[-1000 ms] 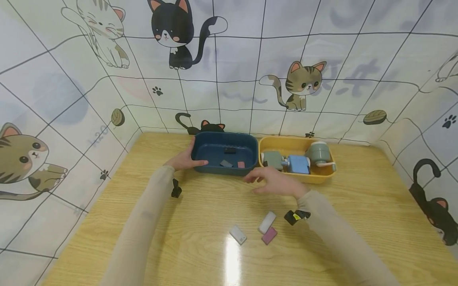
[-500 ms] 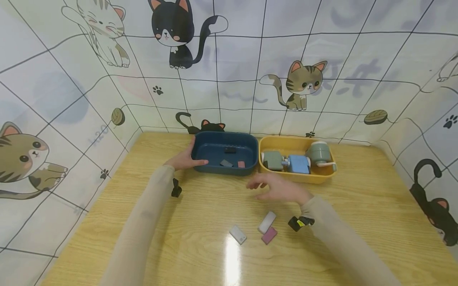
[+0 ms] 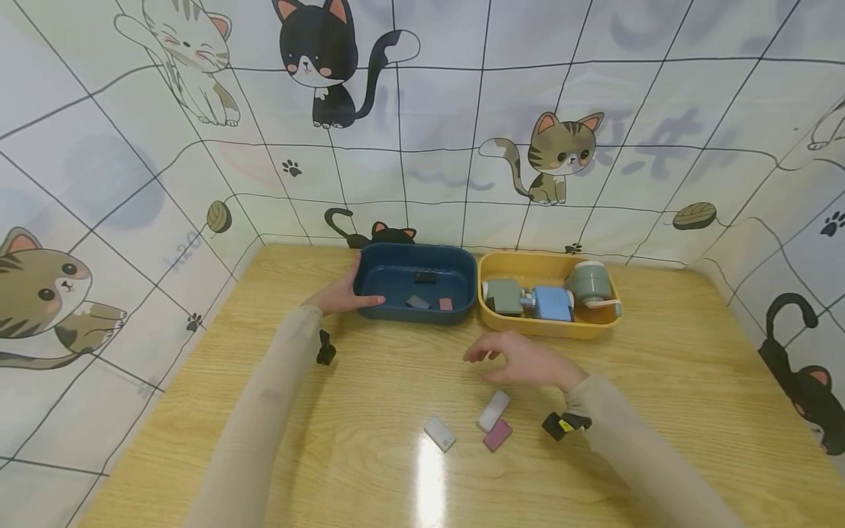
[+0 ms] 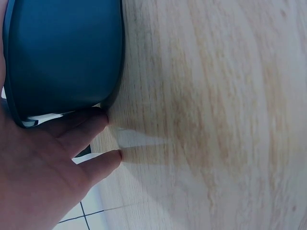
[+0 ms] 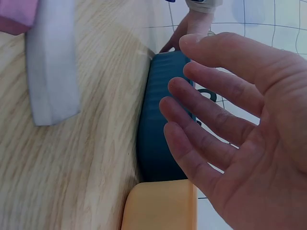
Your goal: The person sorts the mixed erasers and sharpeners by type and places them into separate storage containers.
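Note:
My left hand [image 3: 339, 293] rests against the left end of a dark blue bin [image 3: 389, 312], its thumb lying along the front rim. In the left wrist view, straight, spread fingers [image 4: 100, 167] lie beside and behind the bin's wall. My right hand [image 3: 518, 358] hovers over the table in front of the bins with loosely bent fingers [image 5: 211, 115] and holds nothing. Below it lie a white eraser-like block [image 3: 493, 411] and a pink block [image 3: 498, 435] touching it. A second white block [image 3: 439, 433] lies to their left. Inside the blue bin are a black block [image 3: 425, 277], a grey block [image 3: 418, 301] and a pink block [image 3: 445, 303].
A yellow bin [image 3: 521, 328] stands against the blue bin's right side. It holds a green boxy item [image 3: 504, 297], a blue one [image 3: 551, 303] and a grey-green cylinder with a crank [image 3: 589, 282]. A cat-patterned cloth wall [image 3: 436, 176] borders the wooden table [image 3: 370, 440].
My right hand has drawn back from between the bins' front edges, toward me and slightly right, over the loose blocks. My left hand and the blue bin stay in place.

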{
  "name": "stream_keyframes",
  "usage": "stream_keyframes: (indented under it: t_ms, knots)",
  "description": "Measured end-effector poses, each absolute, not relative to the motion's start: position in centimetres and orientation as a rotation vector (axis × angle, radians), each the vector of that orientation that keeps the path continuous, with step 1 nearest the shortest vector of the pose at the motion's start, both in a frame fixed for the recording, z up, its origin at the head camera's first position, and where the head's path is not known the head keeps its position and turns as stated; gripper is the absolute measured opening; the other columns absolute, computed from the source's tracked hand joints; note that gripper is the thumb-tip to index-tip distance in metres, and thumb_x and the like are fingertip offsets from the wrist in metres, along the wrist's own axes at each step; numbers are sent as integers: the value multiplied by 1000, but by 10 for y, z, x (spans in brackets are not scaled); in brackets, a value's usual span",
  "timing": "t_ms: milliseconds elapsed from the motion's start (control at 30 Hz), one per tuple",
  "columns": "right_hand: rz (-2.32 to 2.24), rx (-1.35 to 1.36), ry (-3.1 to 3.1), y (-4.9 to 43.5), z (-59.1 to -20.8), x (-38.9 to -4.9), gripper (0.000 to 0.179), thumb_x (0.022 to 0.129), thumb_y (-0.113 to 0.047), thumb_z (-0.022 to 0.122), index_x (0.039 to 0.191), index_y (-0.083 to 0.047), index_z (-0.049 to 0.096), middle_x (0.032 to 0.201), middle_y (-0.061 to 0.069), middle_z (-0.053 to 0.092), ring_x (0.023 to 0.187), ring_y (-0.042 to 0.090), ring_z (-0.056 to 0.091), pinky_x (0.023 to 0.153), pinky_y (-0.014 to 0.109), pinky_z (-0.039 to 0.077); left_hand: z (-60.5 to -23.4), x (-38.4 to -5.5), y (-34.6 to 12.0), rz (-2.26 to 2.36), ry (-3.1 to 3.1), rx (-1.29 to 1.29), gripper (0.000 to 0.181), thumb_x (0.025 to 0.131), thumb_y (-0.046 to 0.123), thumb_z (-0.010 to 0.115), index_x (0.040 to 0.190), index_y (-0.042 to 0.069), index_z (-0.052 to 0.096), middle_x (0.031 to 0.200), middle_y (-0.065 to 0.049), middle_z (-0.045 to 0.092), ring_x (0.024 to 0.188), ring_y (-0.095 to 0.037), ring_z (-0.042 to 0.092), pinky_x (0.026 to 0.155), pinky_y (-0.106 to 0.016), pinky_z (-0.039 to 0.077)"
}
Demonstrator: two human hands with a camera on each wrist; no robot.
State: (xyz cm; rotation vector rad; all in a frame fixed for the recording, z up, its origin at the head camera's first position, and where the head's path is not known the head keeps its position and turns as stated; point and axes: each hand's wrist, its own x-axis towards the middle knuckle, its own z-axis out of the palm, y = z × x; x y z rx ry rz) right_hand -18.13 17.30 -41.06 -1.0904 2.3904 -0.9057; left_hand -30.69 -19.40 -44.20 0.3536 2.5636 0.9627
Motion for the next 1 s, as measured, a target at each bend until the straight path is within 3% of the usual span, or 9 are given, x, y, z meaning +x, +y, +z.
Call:
stream_keyframes:
  t_ms: [633,1000]
  knots:
    - [-829,-1104,2385,188,-426,-168,33,85,-11,73,117,-7,67,112,2,64,101,20,59,87,42,49,-437,-306,-190,980,2573,371,118,84,50,70,151,21,-23,158,-21,-1,141,-42,15,110,-54,20]
    - [-817,-1079,2339,199,-435,-158,37,81,-7,77,117,-8,67,115,-1,63,107,18,58,92,38,47,-441,-306,-192,975,2573,377,118,84,51,70,150,22,-24,159,-20,-4,142,-41,14,111,-54,18]
